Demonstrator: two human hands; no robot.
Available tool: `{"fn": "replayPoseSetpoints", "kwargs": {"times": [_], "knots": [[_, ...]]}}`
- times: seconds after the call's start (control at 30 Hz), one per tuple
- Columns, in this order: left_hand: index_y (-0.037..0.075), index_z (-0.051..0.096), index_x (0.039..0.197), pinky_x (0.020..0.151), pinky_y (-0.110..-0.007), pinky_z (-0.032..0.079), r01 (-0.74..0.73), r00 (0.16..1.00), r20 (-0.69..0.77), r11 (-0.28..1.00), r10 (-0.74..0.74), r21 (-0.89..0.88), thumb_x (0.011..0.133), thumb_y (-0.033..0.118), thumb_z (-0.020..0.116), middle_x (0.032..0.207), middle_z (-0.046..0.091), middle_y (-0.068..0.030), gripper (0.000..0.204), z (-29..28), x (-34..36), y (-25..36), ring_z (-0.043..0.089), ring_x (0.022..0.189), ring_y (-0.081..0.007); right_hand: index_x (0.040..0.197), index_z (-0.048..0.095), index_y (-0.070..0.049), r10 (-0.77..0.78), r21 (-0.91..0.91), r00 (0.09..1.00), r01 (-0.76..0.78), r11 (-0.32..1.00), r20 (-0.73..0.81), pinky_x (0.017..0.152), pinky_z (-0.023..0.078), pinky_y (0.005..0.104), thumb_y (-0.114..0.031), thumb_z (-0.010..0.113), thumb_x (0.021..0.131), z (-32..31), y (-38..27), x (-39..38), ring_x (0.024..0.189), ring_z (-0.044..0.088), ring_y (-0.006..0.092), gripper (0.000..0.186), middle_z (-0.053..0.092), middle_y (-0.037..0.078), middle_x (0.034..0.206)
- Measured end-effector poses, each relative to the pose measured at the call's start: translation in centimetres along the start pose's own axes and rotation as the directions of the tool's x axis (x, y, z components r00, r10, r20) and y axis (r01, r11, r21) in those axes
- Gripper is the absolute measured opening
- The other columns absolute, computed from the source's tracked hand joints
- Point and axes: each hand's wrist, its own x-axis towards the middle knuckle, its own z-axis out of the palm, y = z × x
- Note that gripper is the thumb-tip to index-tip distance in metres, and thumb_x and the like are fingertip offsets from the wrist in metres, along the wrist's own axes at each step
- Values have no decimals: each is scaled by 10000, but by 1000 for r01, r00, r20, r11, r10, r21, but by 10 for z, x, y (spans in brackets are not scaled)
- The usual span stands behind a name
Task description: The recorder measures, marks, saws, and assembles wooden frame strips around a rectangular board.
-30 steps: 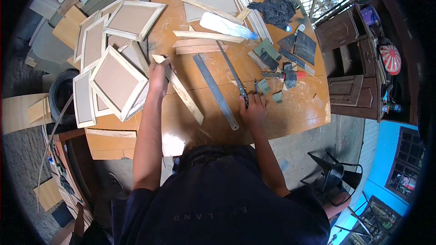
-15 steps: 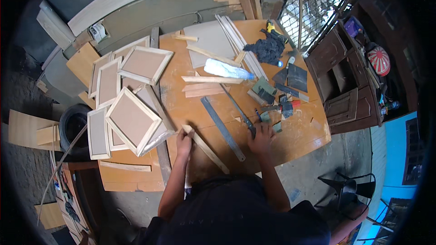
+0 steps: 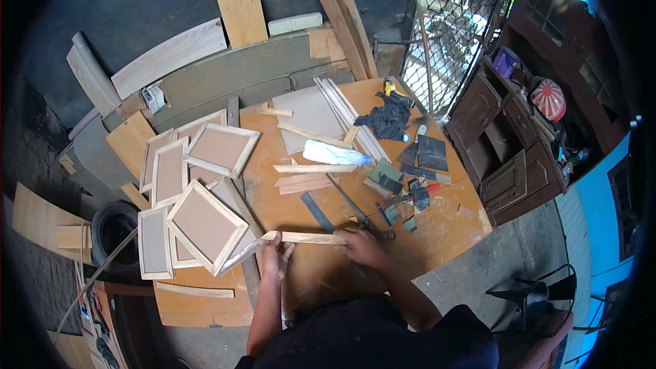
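Observation:
A pale wooden strip [image 3: 305,238] lies crosswise between my two hands, near the front edge of the table. Its left end is gripped by my left hand [image 3: 275,260], with the thumb at the tip. Around the other end, the fingers of my right hand [image 3: 364,247] are closed. Just beyond the right hand rests a long thin dark tool [image 3: 350,203] with a black handle, probably a file, partly hidden by that hand. A flat grey metal bar, like a ruler [image 3: 318,212], lies behind the strip, its near end covered.
Wooden frames with brown panels [image 3: 207,219] are piled at the left. Farther back are a plastic bottle [image 3: 335,153], wood offcuts [image 3: 307,183], long pale strips [image 3: 352,119] and a black cloth [image 3: 384,119]. Sandpaper pieces [image 3: 386,176] and red-handled pliers [image 3: 429,191] lie at the right.
My right hand has let go of the dark tool's handle and taken the strip's other end. The strip has swung from slanting to nearly level across. The view has tilted upward.

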Motion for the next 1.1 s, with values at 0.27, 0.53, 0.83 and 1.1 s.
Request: {"fn": "replayPoseSetpoints", "kwargs": {"times": [0.27,0.53,0.83,1.1], "knots": [[118,615,1013,692,-272,549,119,958,235,972,-167,204,986,249,601,885,645,-9,135,-27,9,-25,644,733,-126,1199,684,-123,-82,-268,974,23,963,-211,914,469,457,-282,764,807,-16,26,96,1116,577,322,430,649,103,1168],[76,633,1039,708,-339,567,62,991,94,948,-96,312,1001,173,533,900,698,-75,145,-39,-15,-39,676,759,-184,1300,628,-171,-59,-483,993,3,876,-101,964,357,560,-354,771,796,-3,49,132,1254,463,298,555,563,55,1291],[34,613,1057,625,-297,577,103,985,109,959,-136,263,1011,117,481,864,704,-119,162,-38,-1,-31,687,686,-190,1283,571,-138,35,-395,942,-174,902,-335,935,407,572,-372,759,776,-11,83,78,1153,533,387,590,556,128,1223],[34,600,1049,606,-297,572,135,978,108,942,-176,307,1016,130,490,845,700,-116,150,-42,1,-32,684,677,-190,1147,592,-71,166,-363,947,-263,894,-276,886,464,567,-346,725,823,-16,89,35,1087,589,397,445,588,167,1181]]}}
